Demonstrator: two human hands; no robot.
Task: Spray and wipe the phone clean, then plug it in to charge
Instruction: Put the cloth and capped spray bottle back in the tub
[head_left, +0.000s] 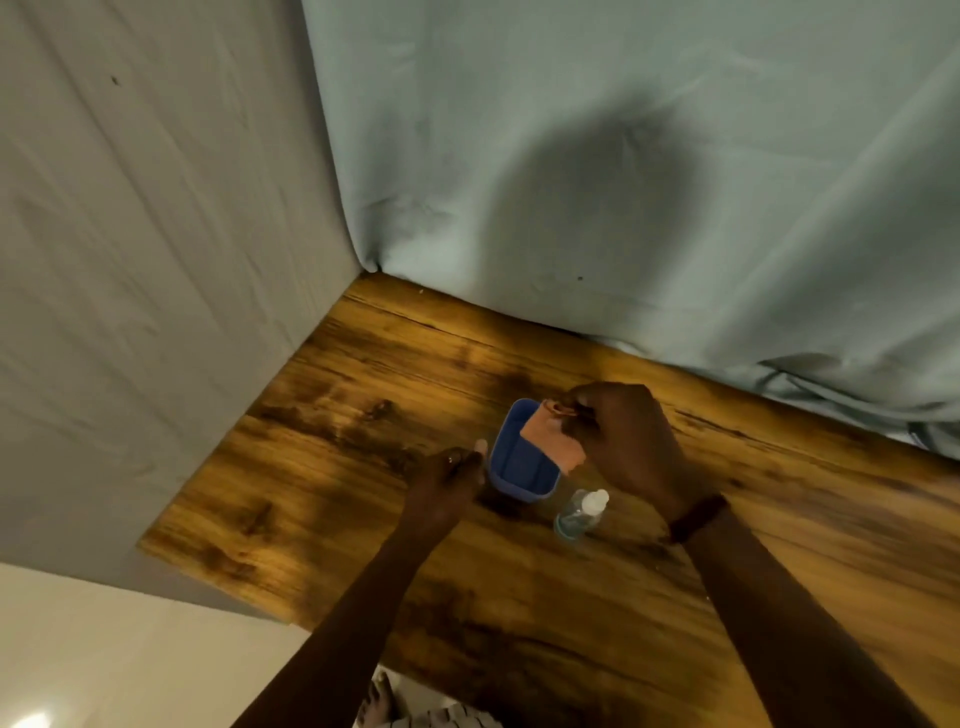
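A blue phone (519, 460) is held up off the wooden table (363, 415), tilted on its lower edge. My left hand (449, 480) grips its left side. My right hand (623, 441) holds an orange cloth (550, 439) pressed against the phone's upper right part. A small clear spray bottle (581, 514) with a white cap and bluish base lies on the table just below the phone, between my wrists. No charging cable shows clearly.
Pale grey-green sheets (623, 156) hang behind the table and along its left side. The table's left edge drops to a light floor (104, 649). A dark band circles my right wrist (696, 519). A bare foot shows under the near edge.
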